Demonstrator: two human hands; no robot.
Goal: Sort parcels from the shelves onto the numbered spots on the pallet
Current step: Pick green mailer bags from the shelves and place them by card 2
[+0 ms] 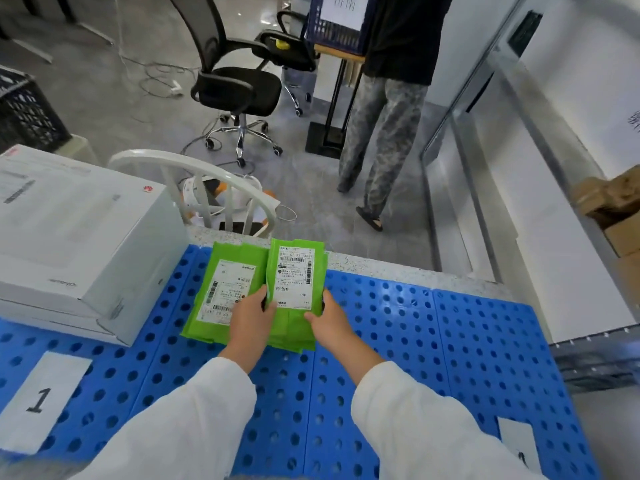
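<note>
White sleeves [194, 420] reach over the blue pallet [433, 341]; left hand [250, 323] and right hand [330, 323] clasp the green parcel [294, 271] at its sides, beside a second parcel [225, 289] at the far edge. Good practice: lower it flat, clear of its neighbour, then release

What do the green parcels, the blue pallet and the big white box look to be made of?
Green parcels: apparently thin plastic mailer bags, slightly glossy, with creased edges and white paper labels.
Blue pallet: looks like rigid moulded plastic, smooth, with regular round holes.
White box: probably coated cardboard, with crisp edges and a faint sheen; I can't be sure.
</note>
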